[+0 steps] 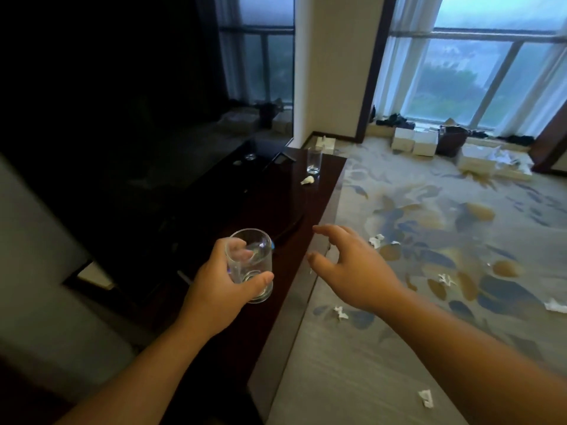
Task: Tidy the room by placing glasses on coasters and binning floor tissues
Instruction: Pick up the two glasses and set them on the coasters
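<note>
Head view, hands over the near end of a long dark surface [276, 210] whose long axis runs from near to far, with a dark screen [107, 118] along its left side and a patterned carpet [429, 194] to its right. A short glass [250, 265] is held in the left hand [211, 292], fingers wrapped round the far side of its wall and the thumb laid across the near side close to the base; the glass is carried roughly upright, mouth up, above the surface and not resting on it. The right hand [352, 271] is shown empty, fingers spread and loosely bent, palm down, poised over the right edge of the surface where it meets the carpet. A tall glass [314, 161] is seen standing upright at the far end, with a crumpled tissue [307, 180] just near of it on the surface. No coaster can be made out: the small dark shapes at the far left of the surface are too dim to name. If a coaster lies there, the placing move is judged to run far along the long axis, and the left hand is the better placed for it. A floor tissue [376, 240] lies on the carpet just right of the right hand, with another [340, 312] nearer; for these the right hand is the closer.
</note>
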### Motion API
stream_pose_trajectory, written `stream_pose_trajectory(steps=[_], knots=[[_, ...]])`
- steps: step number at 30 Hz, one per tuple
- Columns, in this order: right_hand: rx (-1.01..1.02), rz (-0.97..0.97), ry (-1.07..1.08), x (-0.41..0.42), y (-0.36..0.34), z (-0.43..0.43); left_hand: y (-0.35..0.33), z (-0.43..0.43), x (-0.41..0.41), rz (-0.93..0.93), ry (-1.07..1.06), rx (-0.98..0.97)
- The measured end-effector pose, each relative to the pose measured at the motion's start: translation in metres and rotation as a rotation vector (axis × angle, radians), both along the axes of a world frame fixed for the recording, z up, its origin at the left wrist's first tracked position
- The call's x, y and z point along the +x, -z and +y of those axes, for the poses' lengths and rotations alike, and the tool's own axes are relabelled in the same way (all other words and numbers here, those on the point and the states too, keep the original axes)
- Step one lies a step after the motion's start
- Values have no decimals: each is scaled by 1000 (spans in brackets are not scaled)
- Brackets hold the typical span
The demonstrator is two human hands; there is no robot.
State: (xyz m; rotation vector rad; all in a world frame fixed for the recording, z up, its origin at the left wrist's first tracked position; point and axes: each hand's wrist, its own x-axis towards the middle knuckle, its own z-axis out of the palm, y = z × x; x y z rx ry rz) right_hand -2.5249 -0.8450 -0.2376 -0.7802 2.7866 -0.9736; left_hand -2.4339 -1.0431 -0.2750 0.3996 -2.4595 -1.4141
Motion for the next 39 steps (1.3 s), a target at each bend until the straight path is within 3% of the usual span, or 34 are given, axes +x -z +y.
stream_pose_trajectory(steps=[9, 24, 39], knots=[[-58, -30, 65, -147, 13, 66, -5, 51, -148, -10, 13, 41], [30, -147, 101, -441, 60, 11, 20, -1, -412, -28, 3, 32], [-7, -494, -91, -708, 203, -78, 74, -20, -570, -214, -366, 108]])
